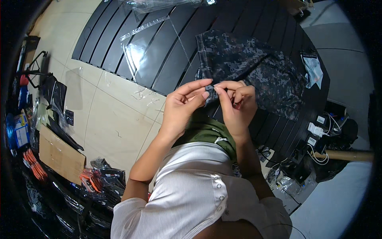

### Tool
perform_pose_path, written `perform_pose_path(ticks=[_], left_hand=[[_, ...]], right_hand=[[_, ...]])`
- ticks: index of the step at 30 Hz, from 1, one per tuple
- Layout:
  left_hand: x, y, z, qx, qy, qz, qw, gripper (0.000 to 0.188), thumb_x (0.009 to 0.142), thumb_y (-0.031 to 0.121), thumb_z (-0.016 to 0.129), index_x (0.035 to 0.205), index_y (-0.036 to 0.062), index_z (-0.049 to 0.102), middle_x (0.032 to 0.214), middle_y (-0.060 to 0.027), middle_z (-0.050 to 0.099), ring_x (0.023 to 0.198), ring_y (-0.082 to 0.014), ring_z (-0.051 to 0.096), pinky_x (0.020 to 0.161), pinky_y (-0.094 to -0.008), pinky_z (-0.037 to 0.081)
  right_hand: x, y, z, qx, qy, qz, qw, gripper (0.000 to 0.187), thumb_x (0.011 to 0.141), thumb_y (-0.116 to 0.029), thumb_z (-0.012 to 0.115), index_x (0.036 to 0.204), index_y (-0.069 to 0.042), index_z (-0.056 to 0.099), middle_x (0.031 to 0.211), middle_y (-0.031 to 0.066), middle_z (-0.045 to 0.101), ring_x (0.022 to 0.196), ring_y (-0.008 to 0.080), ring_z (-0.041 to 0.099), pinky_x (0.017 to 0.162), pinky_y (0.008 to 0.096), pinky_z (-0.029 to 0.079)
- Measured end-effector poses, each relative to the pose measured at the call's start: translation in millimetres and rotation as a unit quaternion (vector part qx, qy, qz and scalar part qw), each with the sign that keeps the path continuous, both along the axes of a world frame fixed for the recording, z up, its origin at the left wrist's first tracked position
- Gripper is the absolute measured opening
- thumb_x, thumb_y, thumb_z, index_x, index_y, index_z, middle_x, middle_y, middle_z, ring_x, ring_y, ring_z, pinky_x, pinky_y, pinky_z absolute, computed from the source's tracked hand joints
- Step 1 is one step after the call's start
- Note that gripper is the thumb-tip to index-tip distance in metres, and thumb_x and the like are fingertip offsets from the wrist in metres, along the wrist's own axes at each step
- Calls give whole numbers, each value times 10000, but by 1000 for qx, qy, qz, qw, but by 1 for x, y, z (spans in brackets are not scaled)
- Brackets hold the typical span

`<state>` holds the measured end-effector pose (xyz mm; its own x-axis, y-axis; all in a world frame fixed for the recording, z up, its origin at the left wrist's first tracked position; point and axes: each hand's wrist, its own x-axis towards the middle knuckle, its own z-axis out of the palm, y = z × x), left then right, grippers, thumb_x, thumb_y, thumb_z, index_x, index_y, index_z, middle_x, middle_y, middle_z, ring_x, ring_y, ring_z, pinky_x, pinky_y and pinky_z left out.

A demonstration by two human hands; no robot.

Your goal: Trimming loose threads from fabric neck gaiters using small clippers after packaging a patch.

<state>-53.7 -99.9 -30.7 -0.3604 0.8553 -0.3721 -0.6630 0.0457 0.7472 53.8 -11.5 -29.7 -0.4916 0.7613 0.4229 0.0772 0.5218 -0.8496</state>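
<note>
Dark camouflage shorts (254, 67) with a grey and black pixel pattern lie spread on a black slatted table (175, 47). My left hand (181, 105) is over the table's near edge, its index finger and thumb stretched out and apart. Close beside it, my right hand (240, 105) pinches thumb against index finger, while its other fingers curl in. Whatever sits in that pinch is too small to make out. A bit of red shows inside the curled fingers. Both hands are by the shorts' near left edge. Left of the shorts lies a clear plastic bag (149, 51).
More clear plastic (163, 4) lies at the table's far edge. A light blue and white packet (312, 69) is at its right side. Chargers and white cables (318, 131) crowd the lower right. A cardboard sheet (61, 153) and bagged goods (101, 175) stand at the left.
</note>
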Motion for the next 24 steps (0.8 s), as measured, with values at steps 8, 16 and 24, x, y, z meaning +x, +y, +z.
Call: perform_pose_path(ticks=[8,16,24], left_hand=[[-1,0,6,-11,25,-7,1000,292,801,7,593,1093,6,579,899,1,604,724,-18,520,652,-155,425],[-1,-1,14,3,-32,19,999,329,796,3,604,1118,28,542,924,-21,600,764,-21,550,634,-142,454],[5,1,20,-8,-39,37,999,293,800,17,609,1087,1,554,897,-20,612,718,-26,550,626,-144,451]], right_hand=[[7,6,16,-144,134,-43,979,349,743,124,584,763,-78,300,819,109,612,542,15,375,487,149,323],[13,-1,21,12,5,34,999,356,693,118,637,718,-72,337,866,130,632,585,74,446,555,167,363],[8,0,23,139,-49,41,988,365,689,105,656,721,-82,344,843,112,646,595,93,441,556,177,379]])
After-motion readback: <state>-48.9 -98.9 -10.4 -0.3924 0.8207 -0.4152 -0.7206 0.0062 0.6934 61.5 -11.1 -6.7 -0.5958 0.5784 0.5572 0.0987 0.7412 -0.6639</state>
